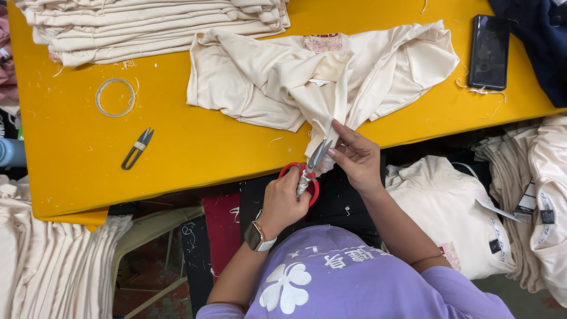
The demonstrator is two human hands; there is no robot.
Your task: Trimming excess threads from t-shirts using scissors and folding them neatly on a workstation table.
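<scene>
Yellow and scattered with thread ends, the work table (195, 142) fills the upper part of our view down from the head camera, its near edge running just above our hands. At the top left corner sits a stack of folded cream garments (147, 26); below it lie a thin pale ring (115, 97) and, nearer us, a small pair of dark thread snips (137, 149), well apart from our hands. A dark phone (489, 52) lies face up near the right edge, beside a dark blue cloth (537, 41) at the corner.

A crumpled cream garment (319, 77) sprawls across the table's middle, one fold hanging over the near edge. Our right hand (357, 156) pinches that hanging fold between fingers and thumb. Our left hand (283, 198), with a watch (255, 236) at the wrist, is closed around the red handles of a pair of scissors (308, 171), whose blades stand slightly parted and touch the fold just beside the right hand's fingers.

Below the table, more cream garments are heaped to the right (449, 207) and piled at the lower left (53, 260). Black and red cloth (221, 227) shows under our hands, and our purple shirt (354, 277) fills the bottom.
</scene>
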